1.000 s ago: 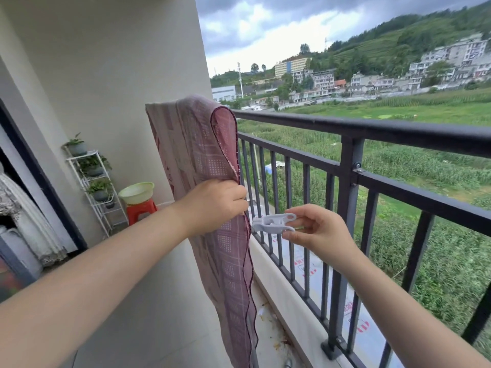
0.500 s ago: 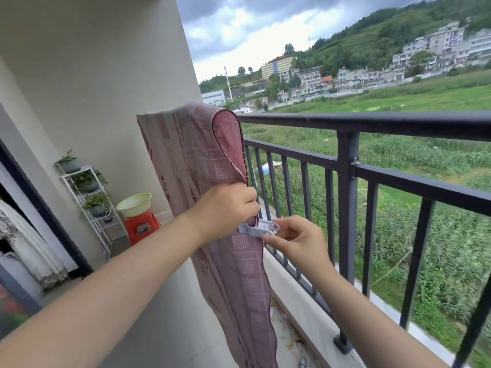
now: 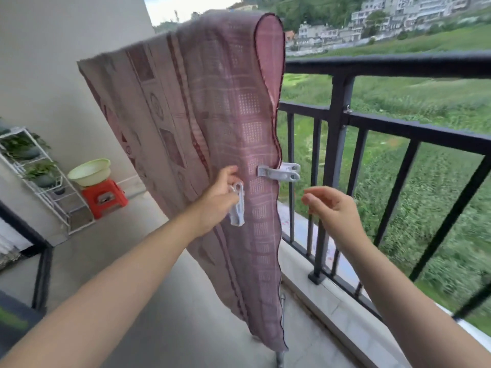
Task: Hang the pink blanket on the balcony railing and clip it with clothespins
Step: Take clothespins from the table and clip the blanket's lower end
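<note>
At far left against the pale wall: white wire shelf rack [image 3: 39,181], potted green plants on its tiers. Beside it, red plastic stool [image 3: 105,198] with a round pale-green basin [image 3: 90,171] on top; contents not visible.

Centre: pink blanket [image 3: 212,128], woven, with square-patterned panels and a dark stitched hem, draped over the top rail and hanging in a long fold down toward the balcony floor. Left hand [image 3: 219,196] against the cloth, fingers curled round a white plastic clothespin [image 3: 237,205], held upright, unclipped. Just right of that, second white clothespin [image 3: 279,173] lying horizontal, clamped across the blanket's right hem, its looped handles sticking out toward the bars.

Further right: right hand [image 3: 330,208], holding nothing, fingers loosely bent, thumb and forefinger slightly apart, near the clipped pin but not touching it. Behind it, dark metal balcony railing [image 3: 385,63], square post and slim vertical bars on a pale stone kerb. Beyond, green fields and hillside houses.
</note>
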The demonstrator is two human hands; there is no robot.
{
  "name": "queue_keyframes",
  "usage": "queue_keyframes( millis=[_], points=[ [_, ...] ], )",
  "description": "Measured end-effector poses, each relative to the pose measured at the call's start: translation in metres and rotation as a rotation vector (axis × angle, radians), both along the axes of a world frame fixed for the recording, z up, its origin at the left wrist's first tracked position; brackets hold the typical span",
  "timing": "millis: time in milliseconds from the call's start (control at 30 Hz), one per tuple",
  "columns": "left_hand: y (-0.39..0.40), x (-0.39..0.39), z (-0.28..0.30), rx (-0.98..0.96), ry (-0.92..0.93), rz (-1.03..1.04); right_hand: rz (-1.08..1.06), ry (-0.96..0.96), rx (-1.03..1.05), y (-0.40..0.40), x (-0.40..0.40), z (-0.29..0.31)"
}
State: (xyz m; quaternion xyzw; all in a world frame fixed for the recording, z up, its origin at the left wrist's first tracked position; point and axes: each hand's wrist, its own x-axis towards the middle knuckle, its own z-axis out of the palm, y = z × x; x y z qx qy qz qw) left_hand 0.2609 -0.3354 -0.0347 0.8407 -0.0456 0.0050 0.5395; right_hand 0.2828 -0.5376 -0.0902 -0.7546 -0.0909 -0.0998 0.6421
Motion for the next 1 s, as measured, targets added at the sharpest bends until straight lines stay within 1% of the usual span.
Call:
queue_keyframes(
  millis=[67, 233, 300, 367, 400, 433, 500, 567, 633, 667, 700, 767, 833, 933, 1000],
  points=[
    [0.01, -0.004, -0.016, -0.129, 0.065, -0.031, -0.023, 0.015, 0.003, 0.006, -0.009, -0.007],
    [0.026, -0.003, -0.043, -0.528, 0.188, 0.09, -0.11, 0.079, 0.028, 0.014, -0.035, -0.025],
    [0.024, -0.004, -0.053, -0.625, 0.267, 0.108, -0.132, 0.102, 0.046, 0.015, -0.045, -0.03],
    [0.023, -0.006, -0.061, -0.68, 0.344, 0.062, -0.149, 0.118, 0.076, 0.017, -0.054, -0.031],
    [0.021, -0.007, -0.064, -0.67, 0.37, 0.027, -0.156, 0.125, 0.085, 0.017, -0.058, -0.031],
    [0.019, -0.008, -0.066, -0.605, 0.372, -0.009, -0.165, 0.129, 0.081, 0.017, -0.061, -0.031],
    [0.012, -0.01, -0.068, -0.359, 0.309, -0.052, -0.169, 0.15, 0.06, 0.014, -0.067, -0.031],
    [0.007, -0.009, -0.073, -0.187, 0.264, -0.136, -0.143, 0.191, 0.021, 0.011, -0.07, -0.032],
    [0.003, -0.01, -0.076, 0.014, 0.241, -0.266, -0.053, 0.228, -0.106, 0.01, -0.071, -0.033],
    [0.001, -0.012, -0.077, 0.124, 0.212, -0.295, 0.019, 0.245, -0.158, 0.011, -0.071, -0.035],
    [-0.002, -0.013, -0.078, 0.177, 0.186, -0.289, 0.092, 0.264, -0.166, 0.013, -0.071, -0.038],
    [-0.008, -0.014, -0.081, 0.144, 0.152, -0.245, 0.164, 0.27, -0.146, 0.014, -0.069, -0.045],
    [-0.014, -0.015, -0.083, 0.073, 0.143, -0.209, 0.124, 0.218, -0.159, 0.009, -0.065, -0.058],
    [-0.024, -0.012, -0.091, -0.031, 0.184, -0.158, 0.141, 0.269, -0.068, -0.002, -0.059, -0.074],
    [-0.031, -0.011, -0.097, -0.026, 0.217, -0.159, 0.118, 0.293, 0.002, -0.006, -0.055, -0.084]
  ],
)
